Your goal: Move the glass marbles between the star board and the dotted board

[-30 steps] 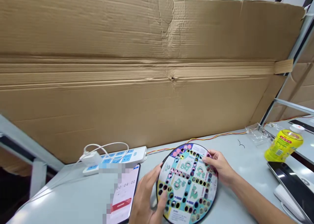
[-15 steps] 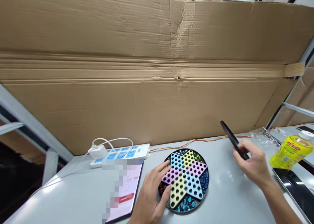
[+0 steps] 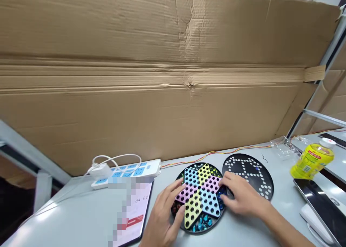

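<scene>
A round black tray (image 3: 180,218) holds a star-shaped Chinese checkers board (image 3: 200,194) with pink, blue, yellow and other coloured points. Coloured glass marbles (image 3: 202,222) lie in the tray between the points. My left hand (image 3: 162,212) rests with spread fingers on the board's left side. On the tray's right side, my right hand (image 3: 240,196) lies over blue marbles and partly hides them. Just right of the tray, a flat black disc (image 3: 255,171) with white dots lies on the table, touched by neither hand.
A phone with a timer (image 3: 132,218) lies at front left, beside a white power strip (image 3: 127,171) with a charger. At right stand a yellow drink bottle (image 3: 310,160) and a dark tablet (image 3: 321,207). A large cardboard sheet (image 3: 162,77) rises behind the grey table (image 3: 67,211).
The disc, earlier held edge-on in my right hand, now lies flat on the table with its dotted black face up. My right hand has moved left onto the tray.
</scene>
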{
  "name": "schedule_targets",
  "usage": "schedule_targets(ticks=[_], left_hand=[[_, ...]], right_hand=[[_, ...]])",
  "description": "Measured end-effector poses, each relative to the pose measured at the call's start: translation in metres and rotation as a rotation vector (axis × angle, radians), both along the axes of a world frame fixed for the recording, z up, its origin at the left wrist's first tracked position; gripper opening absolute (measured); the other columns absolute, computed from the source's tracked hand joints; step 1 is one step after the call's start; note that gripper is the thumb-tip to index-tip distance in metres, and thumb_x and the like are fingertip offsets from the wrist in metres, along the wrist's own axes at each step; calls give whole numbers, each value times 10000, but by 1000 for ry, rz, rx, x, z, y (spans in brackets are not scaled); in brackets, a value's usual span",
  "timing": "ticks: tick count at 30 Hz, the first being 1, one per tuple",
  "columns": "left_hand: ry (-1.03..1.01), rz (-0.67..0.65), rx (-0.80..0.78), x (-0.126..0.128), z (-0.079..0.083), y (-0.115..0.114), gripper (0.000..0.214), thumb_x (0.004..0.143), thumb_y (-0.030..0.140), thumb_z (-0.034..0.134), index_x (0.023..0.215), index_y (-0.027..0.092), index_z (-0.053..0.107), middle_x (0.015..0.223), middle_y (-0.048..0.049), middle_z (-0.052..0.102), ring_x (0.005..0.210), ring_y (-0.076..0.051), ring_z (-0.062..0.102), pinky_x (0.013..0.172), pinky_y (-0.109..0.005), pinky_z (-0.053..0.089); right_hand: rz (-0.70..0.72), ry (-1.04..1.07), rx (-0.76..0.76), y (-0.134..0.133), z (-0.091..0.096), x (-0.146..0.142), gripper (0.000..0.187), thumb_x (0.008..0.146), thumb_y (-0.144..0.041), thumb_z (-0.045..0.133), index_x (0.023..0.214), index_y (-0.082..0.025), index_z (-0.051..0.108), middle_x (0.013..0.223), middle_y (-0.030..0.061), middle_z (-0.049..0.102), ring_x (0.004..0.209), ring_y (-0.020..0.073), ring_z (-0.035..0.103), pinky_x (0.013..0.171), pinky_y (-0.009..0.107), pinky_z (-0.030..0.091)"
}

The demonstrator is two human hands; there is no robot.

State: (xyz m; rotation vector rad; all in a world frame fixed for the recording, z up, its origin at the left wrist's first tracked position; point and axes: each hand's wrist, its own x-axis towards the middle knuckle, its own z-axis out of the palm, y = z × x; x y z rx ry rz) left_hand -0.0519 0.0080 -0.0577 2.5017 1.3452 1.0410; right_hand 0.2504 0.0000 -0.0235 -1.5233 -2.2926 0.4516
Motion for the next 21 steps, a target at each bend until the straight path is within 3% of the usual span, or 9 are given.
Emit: schedule_targets(ticks=[4, 11, 17, 21], left_hand=[[-14, 13, -7, 1, 1, 0, 423, 958, 377, 494, 1365, 285, 562, 1475, -80, 546, 1322, -295, 547, 1085, -459, 496], [-11, 19, -16, 1, -2, 4, 431, 962, 394, 481, 1370, 291, 571, 1483, -77, 540, 1313, -298, 554, 1072, -451, 510], [-4, 24, -11, -1, -4, 3, 427, 967, 379, 479, 1382, 312, 559, 1484, -61, 536, 1316, -290, 552, 1073, -452, 510], [-13, 7, -33, 0, -2, 1, 418, 965, 389, 487, 1366, 308, 569, 1480, -73, 534, 1313, -299, 550, 1077, -458, 502]], right_hand=[[5, -43, 1, -5, -5, -11, 254, 822, -218, 554, 1072, -214, 599, 1098, 82, 645, 988, 251, 576, 887, 374, 428], [-83, -2, -141, -3, 0, -12, 137, 807, -227, 569, 939, -223, 605, 978, 43, 681, 892, 228, 608, 798, 333, 433], [-61, 170, -210, -5, -9, -11, 194, 864, -241, 553, 1026, -223, 658, 1077, 62, 692, 1020, 248, 614, 888, 342, 455], [-153, 234, -239, -1, -16, -9, 175, 817, -275, 617, 964, -219, 693, 960, 54, 687, 909, 236, 618, 799, 327, 485]])
